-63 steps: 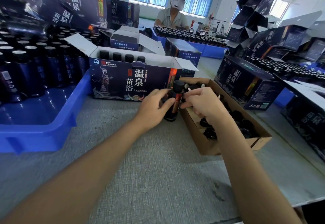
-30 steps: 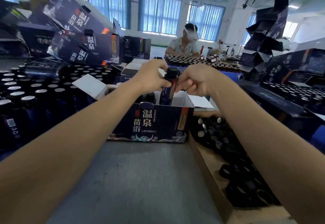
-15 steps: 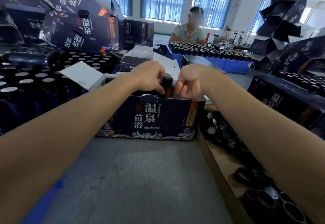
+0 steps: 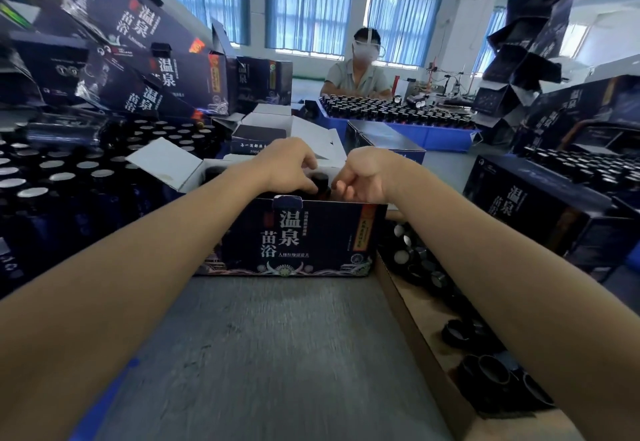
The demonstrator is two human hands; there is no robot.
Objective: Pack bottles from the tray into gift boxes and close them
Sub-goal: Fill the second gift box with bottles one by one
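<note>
Our left hand (image 4: pixel 289 167) grips the top of the bottle (image 4: pixel 320 182), sunk almost fully into the open gift box (image 4: pixel 294 236). Our right hand (image 4: pixel 365 177) curls just beside it, and we cannot tell whether it holds. We should press straight down, guiding the bottle upright until it seats.

Bright, even daylight from tall blue-curtained windows (image 4: pixel 308 14) at twelve o'clock. Wide-angle lens bows the edges. Grey tabletop (image 4: pixel 277 354) at six o'clock is smeared with blur; shadows are soft.

bare left hand (image 4: pixel 290 167), bare right hand (image 4: pixel 367 177), forearms uncovered to the frame edge
</note>
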